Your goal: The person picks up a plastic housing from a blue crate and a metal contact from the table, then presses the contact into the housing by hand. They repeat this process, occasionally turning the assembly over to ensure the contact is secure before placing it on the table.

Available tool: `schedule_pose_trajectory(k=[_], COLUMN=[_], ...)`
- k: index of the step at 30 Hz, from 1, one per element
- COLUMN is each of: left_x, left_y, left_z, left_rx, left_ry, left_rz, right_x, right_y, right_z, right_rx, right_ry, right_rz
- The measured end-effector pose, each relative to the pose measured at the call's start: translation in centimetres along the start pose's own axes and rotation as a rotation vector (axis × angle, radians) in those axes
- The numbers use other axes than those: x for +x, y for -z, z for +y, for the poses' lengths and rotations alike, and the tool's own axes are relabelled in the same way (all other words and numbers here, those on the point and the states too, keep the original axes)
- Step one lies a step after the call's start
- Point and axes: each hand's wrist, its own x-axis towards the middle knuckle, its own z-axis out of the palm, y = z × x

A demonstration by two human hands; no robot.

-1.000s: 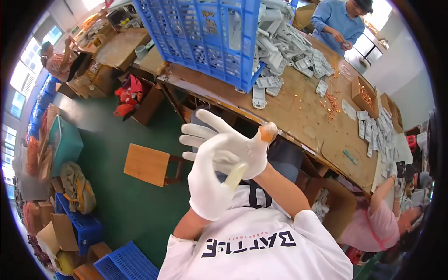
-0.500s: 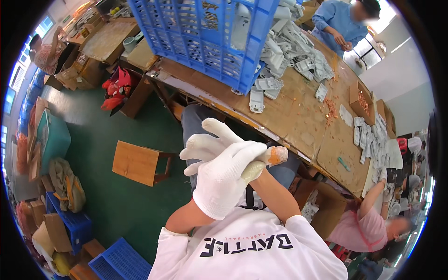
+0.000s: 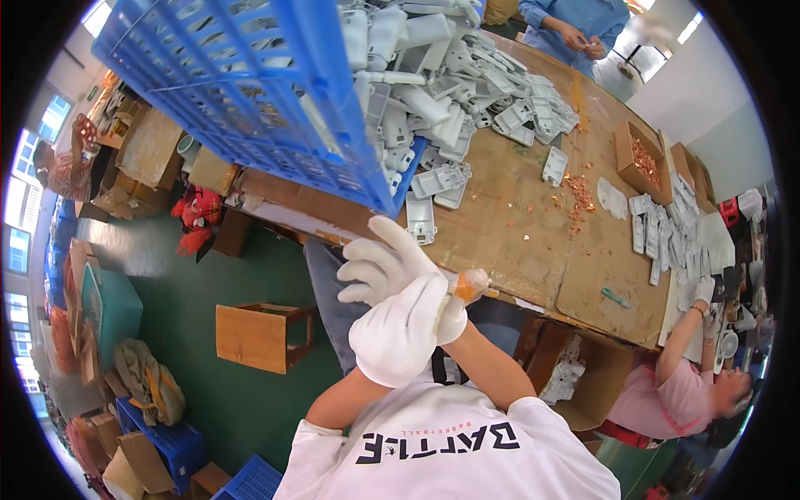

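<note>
Both hands wear white knit gloves and meet in front of my chest, by the near table edge. My right hand reaches up and to the left, with its fingers spread and holding nothing. Across its wrist lies my left hand, closed on the cuff of the white glove on the right hand. An orange and whitish wrapped tip sticks out beyond the left hand; it looks like a taped glove finger. The left fingertips are partly hidden.
A blue crate stands on the cardboard-covered table, beside a heap of white plastic housings. Small copper-coloured parts fill a carton. A wooden stool is at left. Co-workers sit at the far and right sides.
The view has turned, so the crate and table sit further left. My left hand has slid down from the right hand's palm to its wrist and cuff. The right fingers stay spread.
</note>
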Motion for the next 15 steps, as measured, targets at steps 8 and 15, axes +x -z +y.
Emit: schedule_pose_trajectory(k=[8,15], left_x=[2.7,3.2], left_y=[0.5,0.3], left_z=[0.8,0.4], left_rx=[-0.195,-0.286], left_ry=[-0.094,-0.161], left_rz=[-0.084,-0.177], right_x=[-0.4,-1.7], right_y=[0.9,1.0], right_z=[-2.4,-3.8], right_rx=[-0.185,-0.230], right_ry=[0.164,0.142], right_rz=[0.194,0.217])
